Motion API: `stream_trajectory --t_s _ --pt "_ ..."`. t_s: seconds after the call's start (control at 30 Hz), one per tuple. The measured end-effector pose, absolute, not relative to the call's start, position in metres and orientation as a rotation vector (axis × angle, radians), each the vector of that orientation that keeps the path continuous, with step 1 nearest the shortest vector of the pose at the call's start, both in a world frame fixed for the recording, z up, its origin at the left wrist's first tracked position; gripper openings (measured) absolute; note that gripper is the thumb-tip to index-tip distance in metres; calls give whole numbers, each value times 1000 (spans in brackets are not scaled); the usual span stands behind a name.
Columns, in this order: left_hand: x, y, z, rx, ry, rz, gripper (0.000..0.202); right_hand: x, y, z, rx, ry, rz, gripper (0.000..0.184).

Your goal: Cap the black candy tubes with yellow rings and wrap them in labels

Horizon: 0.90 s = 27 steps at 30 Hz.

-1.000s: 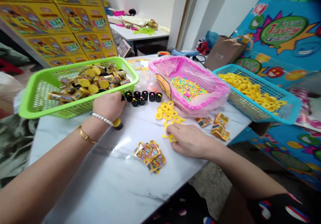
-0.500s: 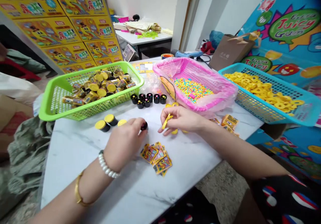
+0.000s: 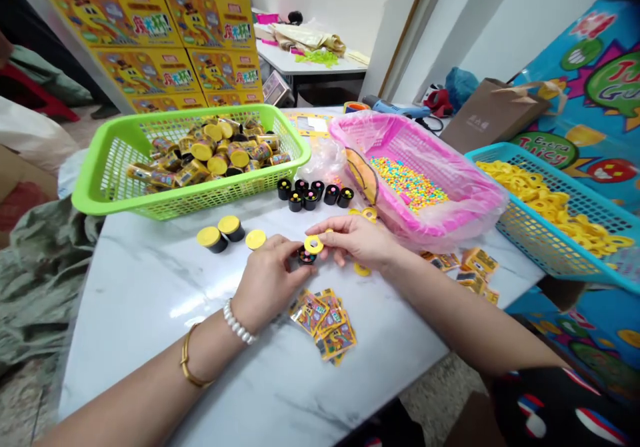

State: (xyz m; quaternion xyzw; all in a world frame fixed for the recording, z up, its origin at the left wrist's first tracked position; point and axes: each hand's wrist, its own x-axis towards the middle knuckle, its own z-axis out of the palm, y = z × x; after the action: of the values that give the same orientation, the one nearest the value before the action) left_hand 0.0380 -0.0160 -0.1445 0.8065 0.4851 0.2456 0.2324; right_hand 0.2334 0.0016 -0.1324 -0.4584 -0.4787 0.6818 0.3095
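My left hand [image 3: 273,275] grips a small black cup [image 3: 306,257] with colored candies in it, thumb and fingers round its side. Over the cup's mouth, my right hand [image 3: 357,239] pinches a yellow ring [image 3: 313,244]. More yellow rings [image 3: 369,214] lie on the table behind and under the right hand. Left of my hands stand black cups with yellow tops [image 3: 212,239]. Several open black cups [image 3: 311,197] holding candies form a group farther back. Printed wrappers [image 3: 327,323] lie in a loose pile in front of my hands.
A green basket [image 3: 200,200] of wrapped cups stands at the back left. A pink basket [image 3: 430,230] holds small colored candies, and a blue basket [image 3: 560,247] at right holds yellow rings. Folded printed pieces [image 3: 477,263] lie near the right edge. Yellow cartons [image 3: 125,17] are stacked behind.
My hands have come together; the right has brought its yellow ring leftward onto the black cup in the left. The camera view has shifted slightly.
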Motion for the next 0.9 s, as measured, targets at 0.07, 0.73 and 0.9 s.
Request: stream_trajectory --t_s 0.07,0.73,0.9 --pt "38 -16 -146 2225 1304 658 21 230 -1 -138 -1240 -1268 1781 26" --pt "37 -16 -125 1600 1072 426 26 213 -15 -136 -1323 -1126 1706 10" --pt "40 -15 -117 1243 1051 338 36 212 -13 -138 -1267 -1044 1784 4"
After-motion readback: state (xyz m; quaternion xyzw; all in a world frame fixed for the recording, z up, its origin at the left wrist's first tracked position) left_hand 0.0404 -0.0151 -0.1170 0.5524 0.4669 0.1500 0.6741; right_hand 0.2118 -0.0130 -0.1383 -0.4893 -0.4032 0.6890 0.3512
